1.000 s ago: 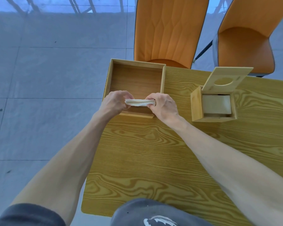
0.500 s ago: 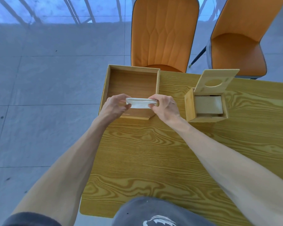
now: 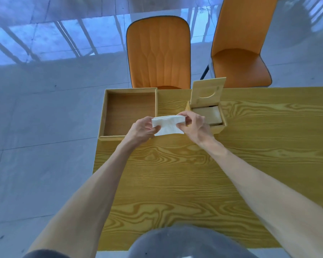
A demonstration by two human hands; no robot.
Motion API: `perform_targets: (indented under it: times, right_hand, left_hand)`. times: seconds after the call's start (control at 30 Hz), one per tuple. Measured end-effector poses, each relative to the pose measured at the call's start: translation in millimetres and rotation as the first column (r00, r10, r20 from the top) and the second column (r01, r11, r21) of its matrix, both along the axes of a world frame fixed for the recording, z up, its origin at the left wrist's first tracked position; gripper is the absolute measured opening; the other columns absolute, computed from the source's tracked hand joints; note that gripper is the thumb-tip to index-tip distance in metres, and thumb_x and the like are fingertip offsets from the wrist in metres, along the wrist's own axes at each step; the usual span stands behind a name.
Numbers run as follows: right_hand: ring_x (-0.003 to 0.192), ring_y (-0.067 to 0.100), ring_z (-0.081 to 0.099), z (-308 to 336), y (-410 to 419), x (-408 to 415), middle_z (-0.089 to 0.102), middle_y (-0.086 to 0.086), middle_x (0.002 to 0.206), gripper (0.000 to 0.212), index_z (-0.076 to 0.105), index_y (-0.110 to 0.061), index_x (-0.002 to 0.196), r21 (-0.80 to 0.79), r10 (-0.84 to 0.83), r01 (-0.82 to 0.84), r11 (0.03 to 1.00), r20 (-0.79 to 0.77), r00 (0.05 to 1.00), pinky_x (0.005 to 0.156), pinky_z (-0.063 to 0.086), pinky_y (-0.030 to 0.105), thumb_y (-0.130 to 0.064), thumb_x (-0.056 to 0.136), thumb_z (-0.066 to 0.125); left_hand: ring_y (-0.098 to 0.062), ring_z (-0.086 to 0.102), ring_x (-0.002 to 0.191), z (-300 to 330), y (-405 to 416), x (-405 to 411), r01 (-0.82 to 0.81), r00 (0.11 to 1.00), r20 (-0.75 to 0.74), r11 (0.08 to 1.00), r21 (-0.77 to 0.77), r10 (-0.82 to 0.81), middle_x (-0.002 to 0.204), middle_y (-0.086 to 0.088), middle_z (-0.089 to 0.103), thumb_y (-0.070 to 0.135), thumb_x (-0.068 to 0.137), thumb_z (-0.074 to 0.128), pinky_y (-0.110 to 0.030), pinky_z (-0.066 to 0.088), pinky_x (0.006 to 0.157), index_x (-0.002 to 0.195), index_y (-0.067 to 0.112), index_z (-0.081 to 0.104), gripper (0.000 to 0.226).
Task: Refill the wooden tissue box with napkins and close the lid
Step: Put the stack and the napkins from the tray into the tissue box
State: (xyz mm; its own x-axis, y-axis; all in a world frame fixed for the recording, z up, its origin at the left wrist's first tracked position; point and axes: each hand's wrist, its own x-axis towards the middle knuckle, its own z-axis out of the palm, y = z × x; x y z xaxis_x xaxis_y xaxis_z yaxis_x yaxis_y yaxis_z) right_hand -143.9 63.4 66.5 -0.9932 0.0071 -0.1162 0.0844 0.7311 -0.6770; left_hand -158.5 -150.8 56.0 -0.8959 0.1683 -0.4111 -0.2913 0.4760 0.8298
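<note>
A white stack of napkins (image 3: 168, 125) hangs in the air between my two hands, above the table just left of the wooden tissue box (image 3: 219, 127). My left hand (image 3: 140, 131) grips the stack's left end and my right hand (image 3: 196, 126) grips its right end. The tissue box stands with its lid (image 3: 207, 92) hinged up and back; the lid has a curved slot. Inside the box a pale flat surface shows. My right hand covers the box's near left corner.
A shallow wooden tray (image 3: 104, 116) with bare bottom sits at the table's far left corner, overhanging the edge. Two orange chairs (image 3: 158, 53) (image 3: 239, 53) stand behind the wood-grain table (image 3: 194, 174). Grey tiled floor lies to the left.
Both hands have carried the napkin stack up out of the tray and rightward toward the tissue box. The stack now tilts, showing its broad face. The camera view has shifted too.
</note>
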Motion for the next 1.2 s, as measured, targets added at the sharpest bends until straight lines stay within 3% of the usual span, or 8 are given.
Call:
perform_targets:
  times: [0.17, 0.27, 0.5, 0.6, 0.87, 1.07, 1.2]
  right_hand:
    - [0.089, 0.015, 0.07, 5, 38, 17, 0.074, 0.002, 0.103, 0.038, 0.063, -0.016, 0.12, -0.093, -0.12, 0.122, 0.988, 0.023, 0.992, 0.081, 0.059, 0.037, -0.025, 0.084, 0.072]
    - [0.089, 0.015, 0.069, 7, 62, 21, 0.073, 0.001, 0.101, 0.038, 0.063, -0.016, 0.12, -0.146, -0.177, 0.182, 0.972, 0.046, 0.983, 0.082, 0.059, 0.036, -0.025, 0.085, 0.073]
    - [0.093, 0.016, 0.068, 8, 111, 12, 0.072, 0.005, 0.107, 0.046, 0.062, -0.009, 0.123, -0.226, -0.289, 0.303, 0.926, 0.096, 0.953, 0.081, 0.057, 0.03, -0.028, 0.084, 0.076]
    - [0.093, 0.016, 0.067, 7, 123, 1, 0.073, 0.007, 0.109, 0.038, 0.067, -0.006, 0.119, -0.213, -0.297, 0.31, 0.926, 0.091, 0.95, 0.083, 0.055, 0.027, -0.028, 0.089, 0.07]
    - [0.093, 0.023, 0.069, 4, 135, -30, 0.074, 0.009, 0.103, 0.028, 0.071, -0.005, 0.112, -0.137, -0.301, 0.307, 0.942, 0.066, 0.951, 0.084, 0.056, 0.036, -0.024, 0.094, 0.062]
    - [0.084, 0.021, 0.069, -14, 133, -43, 0.075, 0.004, 0.093, 0.028, 0.073, -0.012, 0.105, -0.026, -0.297, 0.299, 0.954, 0.069, 0.952, 0.066, 0.052, 0.029, -0.032, 0.094, 0.059]
    - [0.086, 0.023, 0.067, -26, 131, -48, 0.072, 0.005, 0.096, 0.027, 0.072, -0.016, 0.102, 0.068, -0.304, 0.299, 0.952, 0.071, 0.95, 0.063, 0.044, 0.027, -0.038, 0.091, 0.061]
  left_hand:
    - [-0.012, 0.064, 0.09, 3, 46, 14, -0.037, 0.999, -0.019, 0.999, -0.01, 0.036, 0.097, 0.003, 0.068, 0.038, 0.09, 0.066, -0.026, 0.046, 0.075, 0.117, 0.025, 0.058, 0.032]
    - [-0.009, 0.061, 0.082, 7, 74, 15, -0.081, 0.997, -0.004, 0.997, 0.02, 0.081, 0.093, 0.008, 0.065, 0.041, 0.091, 0.065, -0.026, 0.047, 0.072, 0.116, 0.022, 0.057, 0.033]
    - [-0.02, 0.071, 0.091, 4, 130, 9, -0.207, 0.978, -0.001, 0.978, 0.0, 0.207, 0.099, 0.001, 0.073, 0.04, 0.087, 0.068, -0.044, 0.058, 0.084, 0.108, 0.022, 0.065, 0.028]
    - [-0.019, 0.071, 0.093, 5, 147, 1, -0.255, 0.967, -0.03, 0.965, -0.065, 0.254, 0.1, 0.003, 0.074, 0.039, 0.089, 0.067, -0.039, 0.058, 0.083, 0.11, 0.019, 0.07, 0.029]
    - [-0.016, 0.067, 0.094, 15, 177, -23, -0.379, 0.925, -0.093, 0.9, -0.216, 0.367, 0.104, 0.005, 0.075, 0.041, 0.088, 0.068, -0.028, 0.049, 0.076, 0.108, 0.021, 0.072, 0.029]
    - [-0.016, 0.067, 0.097, 7, 184, -30, -0.38, 0.924, -0.089, 0.875, -0.3, 0.371, 0.109, 0.007, 0.073, 0.039, 0.091, 0.062, -0.027, 0.046, 0.073, 0.108, 0.022, 0.072, 0.026]
    - [-0.017, 0.067, 0.094, 1, 186, -30, -0.392, 0.919, -0.092, 0.858, -0.331, 0.384, 0.1, 0.007, 0.071, 0.037, 0.089, 0.064, -0.03, 0.05, 0.073, 0.107, 0.024, 0.067, 0.023]
